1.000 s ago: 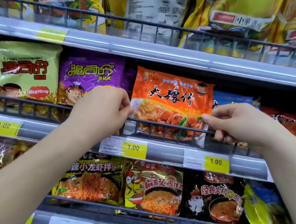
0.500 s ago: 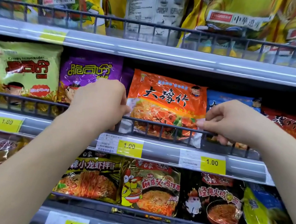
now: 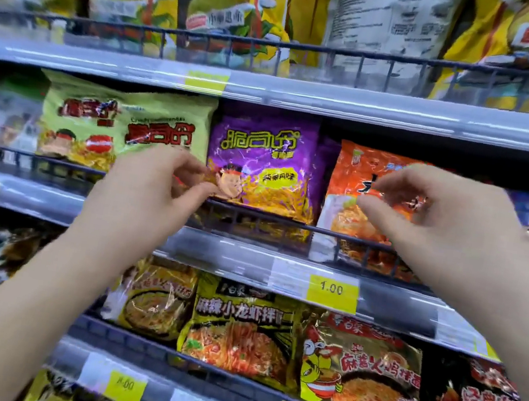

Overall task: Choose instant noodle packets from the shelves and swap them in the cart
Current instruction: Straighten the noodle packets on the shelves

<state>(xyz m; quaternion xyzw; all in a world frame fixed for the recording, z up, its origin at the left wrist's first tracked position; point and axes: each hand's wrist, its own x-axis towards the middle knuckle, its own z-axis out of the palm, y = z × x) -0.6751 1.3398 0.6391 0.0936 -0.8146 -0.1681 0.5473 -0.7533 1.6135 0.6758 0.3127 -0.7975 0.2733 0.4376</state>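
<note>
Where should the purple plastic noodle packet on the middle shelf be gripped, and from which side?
Pinch the purple plastic noodle packet by its upper half, coming from the front and lifting upward. It stands upright with its lower edge behind the dark wire rail, and the green packet and orange packet crowd its sides, so probably only the top is free.

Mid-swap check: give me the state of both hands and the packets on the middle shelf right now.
purple packet: upright behind the rail, on the shelf.
orange packet: upright behind the rail, partly covered.
green packet: upright, untouched.
left hand: fingers curled at the purple packet's lower left corner; grip unclear.
right hand: fingers loosely spread before the orange packet, holding nothing.
</note>
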